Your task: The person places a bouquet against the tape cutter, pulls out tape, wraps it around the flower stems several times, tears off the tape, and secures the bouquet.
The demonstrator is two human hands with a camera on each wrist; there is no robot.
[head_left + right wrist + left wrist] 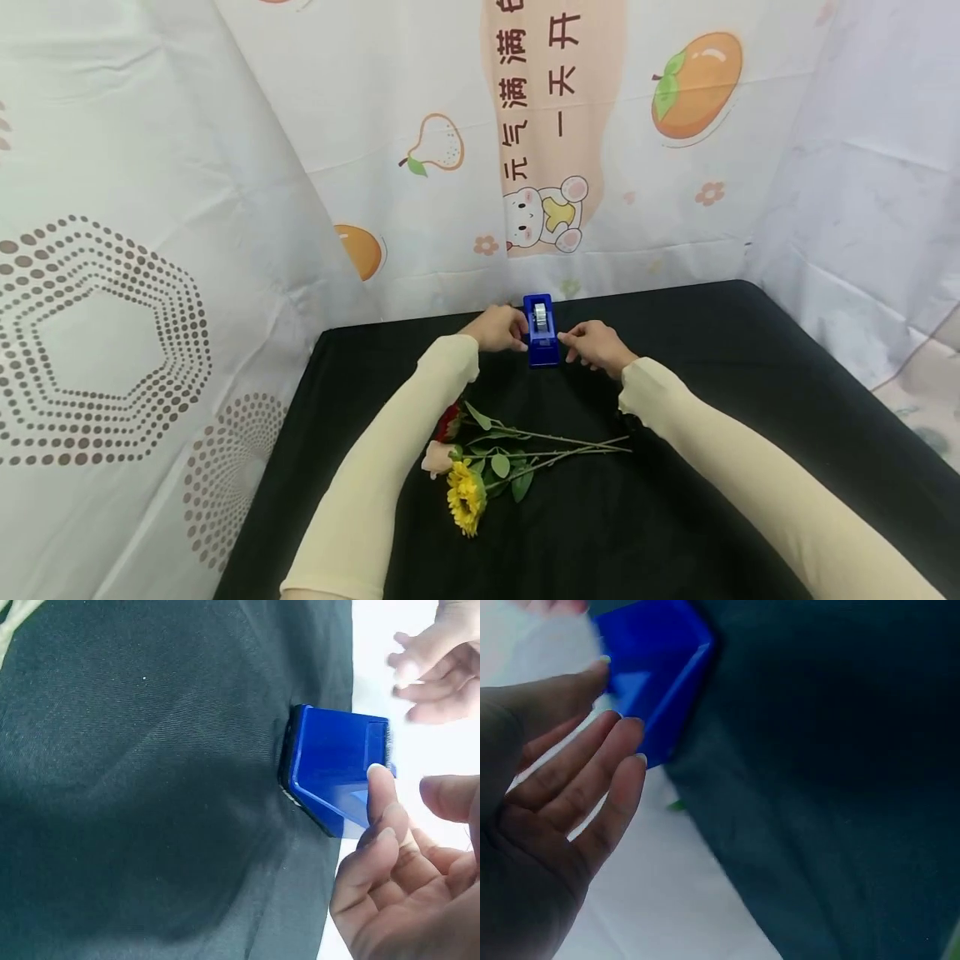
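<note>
A blue tape dispenser (pixel 543 350) with a pale roll of tape (pixel 540 317) stands near the far edge of the black-covered table, between the two hands. On its left side is my left hand (pixel 498 328), fingers loosely bent, the thumb tip right at the dispenser (pixel 660 667) in the left wrist view. On the other side, my right hand (pixel 597 346) reaches in with its index fingertip close to the dispenser's edge. In the right wrist view, the thumb and index finger of that hand (pixel 412 877) are apart, the fingertip overlapping the blue dispenser (pixel 337 750).
Nearer me, cut flowers lie on the black cloth (pixel 570 533): a yellow sunflower (pixel 467 498), a pink rose (pixel 438 459) and a red flower (pixel 448 423), their green stems (pixel 577 450) pointing right. A white printed curtain (pixel 420 83) hangs behind the table.
</note>
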